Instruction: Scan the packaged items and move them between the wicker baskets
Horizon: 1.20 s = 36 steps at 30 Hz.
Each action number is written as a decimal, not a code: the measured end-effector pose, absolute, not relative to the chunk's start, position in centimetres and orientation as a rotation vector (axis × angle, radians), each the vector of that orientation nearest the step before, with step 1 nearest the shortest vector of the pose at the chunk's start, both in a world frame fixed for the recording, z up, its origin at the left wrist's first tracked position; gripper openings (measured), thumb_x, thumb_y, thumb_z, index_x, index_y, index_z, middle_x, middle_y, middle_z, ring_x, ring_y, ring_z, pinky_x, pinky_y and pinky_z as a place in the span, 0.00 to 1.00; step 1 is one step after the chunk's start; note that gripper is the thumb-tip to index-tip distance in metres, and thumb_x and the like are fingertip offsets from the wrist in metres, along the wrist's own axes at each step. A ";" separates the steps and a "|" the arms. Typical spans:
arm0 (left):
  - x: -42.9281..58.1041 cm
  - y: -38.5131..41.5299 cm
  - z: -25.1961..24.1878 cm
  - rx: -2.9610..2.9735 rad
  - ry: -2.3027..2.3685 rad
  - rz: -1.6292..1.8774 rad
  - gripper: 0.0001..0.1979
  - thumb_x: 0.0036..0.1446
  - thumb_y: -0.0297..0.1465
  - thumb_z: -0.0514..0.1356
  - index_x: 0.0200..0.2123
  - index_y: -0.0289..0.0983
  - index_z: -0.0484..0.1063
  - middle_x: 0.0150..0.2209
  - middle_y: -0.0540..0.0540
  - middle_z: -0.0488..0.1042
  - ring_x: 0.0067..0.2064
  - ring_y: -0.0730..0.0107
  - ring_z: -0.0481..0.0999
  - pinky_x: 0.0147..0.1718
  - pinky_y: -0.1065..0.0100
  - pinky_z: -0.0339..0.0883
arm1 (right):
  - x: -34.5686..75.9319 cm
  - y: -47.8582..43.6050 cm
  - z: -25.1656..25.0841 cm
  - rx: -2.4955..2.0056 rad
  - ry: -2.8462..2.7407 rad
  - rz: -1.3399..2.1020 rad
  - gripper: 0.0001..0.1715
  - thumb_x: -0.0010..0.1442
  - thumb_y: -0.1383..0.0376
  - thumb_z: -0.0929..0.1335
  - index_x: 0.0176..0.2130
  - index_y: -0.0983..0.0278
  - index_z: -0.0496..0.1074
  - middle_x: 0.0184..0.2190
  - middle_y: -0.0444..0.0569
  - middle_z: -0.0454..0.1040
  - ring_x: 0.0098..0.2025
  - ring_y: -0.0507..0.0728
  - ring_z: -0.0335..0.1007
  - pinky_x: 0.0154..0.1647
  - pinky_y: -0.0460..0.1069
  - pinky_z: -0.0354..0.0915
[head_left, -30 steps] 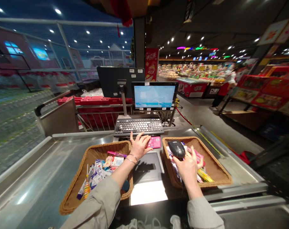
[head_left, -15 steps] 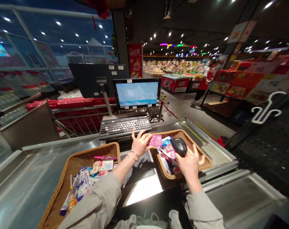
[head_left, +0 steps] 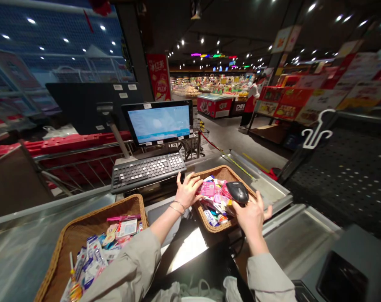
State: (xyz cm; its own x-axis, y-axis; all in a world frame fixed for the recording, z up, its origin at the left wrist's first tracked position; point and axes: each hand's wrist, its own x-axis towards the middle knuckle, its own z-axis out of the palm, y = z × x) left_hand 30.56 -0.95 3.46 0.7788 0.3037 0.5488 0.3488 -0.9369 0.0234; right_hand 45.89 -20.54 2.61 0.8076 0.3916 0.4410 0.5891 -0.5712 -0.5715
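Note:
My left hand [head_left: 188, 192], with a bangle at the wrist, is at the left rim of the right wicker basket [head_left: 206, 224]. Its fingertips grip the edge of a small pink packet [head_left: 208, 188] above the basket's contents. A black handheld barcode scanner [head_left: 238, 192] is in my right hand [head_left: 252, 216], its head over the basket and tipped toward the packet. My palm hides the scanner's handle. Several small wrapped items lie in this basket. The left wicker basket [head_left: 60, 243] holds tube-like packets [head_left: 94, 251] and a lollipop [head_left: 74, 289], partly behind my left sleeve.
Behind the baskets stand a keyboard [head_left: 149, 168] and a lit monitor [head_left: 160, 123]. A second screen [head_left: 83, 107] shows its back. Metal counter [head_left: 272, 189] extends to the right, with a white hook [head_left: 316, 132] beyond. A person [head_left: 251, 100] stands in the aisle.
The view has turned right, so the surroundings shift left. My left hand and the pink packet sit slightly lower, over the basket's contents. The scanner stays in my right hand.

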 end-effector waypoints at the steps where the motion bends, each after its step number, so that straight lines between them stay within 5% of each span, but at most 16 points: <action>1: 30.8 -1.1 3.3 -2.895 -0.515 -0.865 0.31 0.52 0.47 0.65 0.58 0.45 0.67 0.57 0.40 0.73 0.65 0.47 0.60 0.64 0.32 0.26 | 46.1 -20.8 2.5 -2.255 -0.714 -0.342 0.29 0.54 0.45 0.61 0.38 0.62 0.78 0.47 0.57 0.78 0.65 0.67 0.51 0.61 0.67 0.37; 14: 34.1 -2.3 2.5 -2.946 -0.303 -0.815 0.32 0.50 0.44 0.67 0.59 0.49 0.66 0.61 0.41 0.68 0.66 0.47 0.57 0.64 0.31 0.29 | 47.6 -23.0 2.0 -2.299 -0.587 -0.380 0.30 0.53 0.45 0.62 0.40 0.63 0.78 0.47 0.57 0.78 0.65 0.67 0.52 0.61 0.67 0.40; 21: 35.8 -3.5 2.3 -2.891 -0.400 -0.886 0.28 0.62 0.36 0.57 0.64 0.52 0.58 0.65 0.45 0.62 0.70 0.50 0.49 0.64 0.32 0.30 | 48.1 -23.6 2.0 -2.306 -0.555 -0.400 0.29 0.53 0.44 0.62 0.38 0.63 0.78 0.47 0.56 0.78 0.65 0.67 0.52 0.61 0.67 0.39; 36: 31.1 -1.4 4.0 -2.789 -0.755 -0.895 0.29 0.62 0.41 0.56 0.65 0.46 0.58 0.67 0.42 0.58 0.70 0.46 0.48 0.64 0.34 0.26 | 46.8 -19.0 2.3 -2.234 -0.696 -0.417 0.25 0.54 0.48 0.64 0.38 0.63 0.77 0.47 0.55 0.78 0.65 0.67 0.51 0.62 0.67 0.38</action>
State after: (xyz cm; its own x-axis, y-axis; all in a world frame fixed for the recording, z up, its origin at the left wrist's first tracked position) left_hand 31.05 -1.36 4.05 0.7013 0.4243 0.5729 0.4933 -0.8690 0.0397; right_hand 46.81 -19.01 2.28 0.7993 0.3524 0.4867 0.5954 -0.5735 -0.5626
